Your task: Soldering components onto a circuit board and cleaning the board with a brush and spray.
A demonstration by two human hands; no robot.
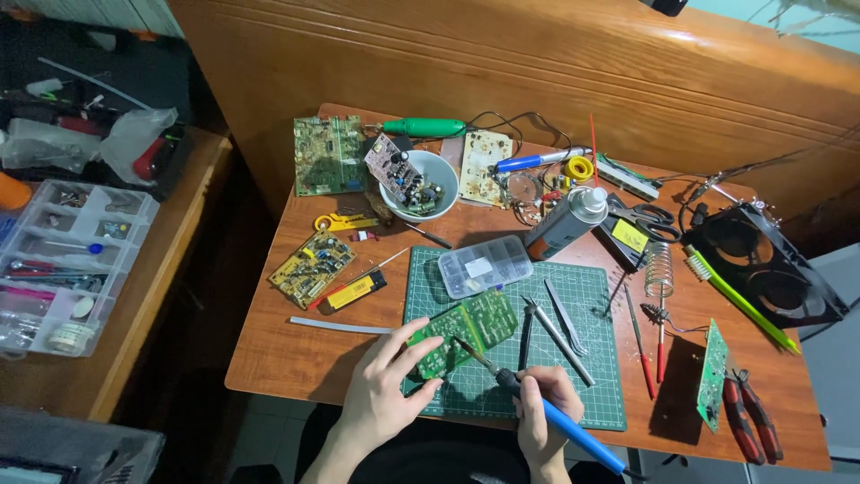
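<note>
My left hand [383, 385] grips the near left edge of a green circuit board [475, 324] that lies on a green cutting mat [573, 394]. In my right hand [543, 408] is a blue-handled soldering iron [573, 432], held like a pen. Its metal tip [468, 348] points up-left and touches the middle of the board. Both hands are at the table's front edge.
Tweezers [564, 318] and a small clear parts box [484, 265] lie on the mat. Other boards [313, 267], a white bowl [441, 170], a spray can [566, 222], a coil iron stand [658, 273], red pliers [749, 418] and a black fan [761, 264] crowd the wooden table [287, 354]. A clear organizer [67, 260] sits left.
</note>
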